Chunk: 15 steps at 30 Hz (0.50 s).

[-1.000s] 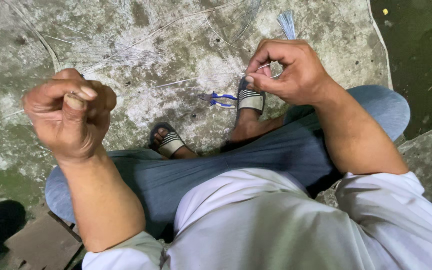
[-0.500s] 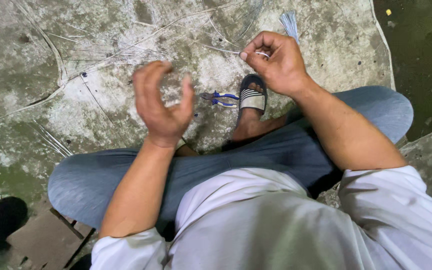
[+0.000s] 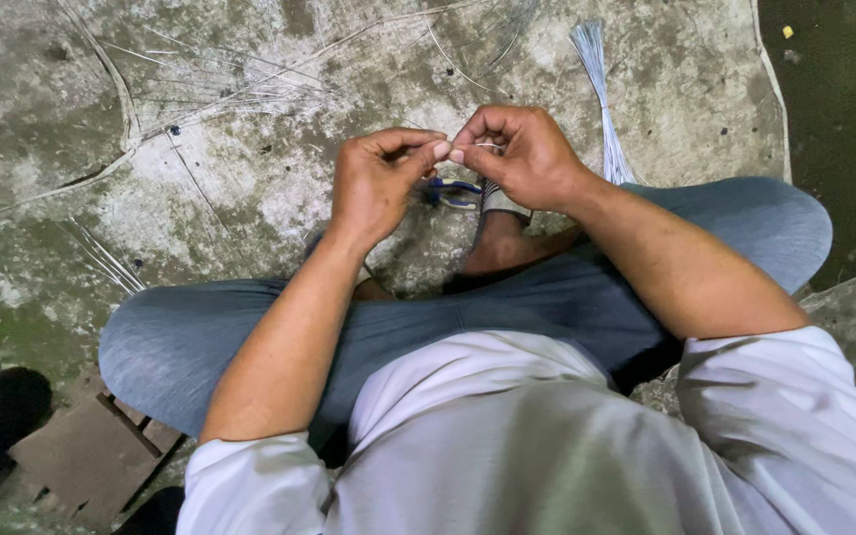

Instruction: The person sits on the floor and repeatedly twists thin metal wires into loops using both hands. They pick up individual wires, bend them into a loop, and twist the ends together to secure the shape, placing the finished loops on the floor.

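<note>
— Where are the hands?

— Both are raised in front of the knees, fingertips meeting. The left hand (image 3: 380,186) is curled, thumb and forefinger pinched together; the right hand (image 3: 519,159) is curled the same way, with a thin pale wire (image 3: 488,146) looping over its forefinger. The two pinches touch at the middle, and the wire sits right there between them. Whether the left fingers truly grip it is hard to tell; the strand is too fine.

— What lies under them?

— Just below the hands, partly hidden, is a pair of blue-handled pliers (image 3: 453,191) on the floor, beside a striped sandal (image 3: 503,201) on the person's foot. The legs are crossed, in smooth blue-grey jeans (image 3: 507,307).

— And further out?

— A bundle of straight silvery wires (image 3: 598,89), fanned at the far end, lies on the floor just beyond the right wrist. More loose, thin strands (image 3: 230,94) are scattered well to the left. The concrete floor (image 3: 52,119) is rough, mottled grey and stained.
</note>
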Available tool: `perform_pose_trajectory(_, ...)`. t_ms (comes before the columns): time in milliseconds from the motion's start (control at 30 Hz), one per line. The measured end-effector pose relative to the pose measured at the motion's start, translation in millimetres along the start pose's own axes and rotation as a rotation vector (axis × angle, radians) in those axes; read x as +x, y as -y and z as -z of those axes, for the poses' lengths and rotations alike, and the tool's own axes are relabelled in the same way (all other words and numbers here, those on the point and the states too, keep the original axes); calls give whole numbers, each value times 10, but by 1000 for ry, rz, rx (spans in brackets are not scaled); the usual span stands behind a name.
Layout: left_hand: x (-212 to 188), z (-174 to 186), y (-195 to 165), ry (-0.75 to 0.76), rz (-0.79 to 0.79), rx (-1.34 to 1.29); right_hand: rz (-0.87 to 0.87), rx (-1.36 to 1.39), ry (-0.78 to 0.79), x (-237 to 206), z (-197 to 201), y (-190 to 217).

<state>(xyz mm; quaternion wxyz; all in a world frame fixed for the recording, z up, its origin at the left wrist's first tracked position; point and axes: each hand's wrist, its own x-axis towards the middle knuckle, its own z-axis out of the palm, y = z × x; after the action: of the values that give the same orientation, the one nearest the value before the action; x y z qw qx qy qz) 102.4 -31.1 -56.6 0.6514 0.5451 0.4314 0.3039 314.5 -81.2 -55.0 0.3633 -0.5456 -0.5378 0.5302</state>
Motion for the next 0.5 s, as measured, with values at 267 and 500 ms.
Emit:
perform_pose_trajectory(267,6,7,60,-27,-29,27,-151,268,124,42,137,-84)
perform_pose_trajectory(500,-11,-6,92,-39,-63,25,-242,281,14,49,97,-112)
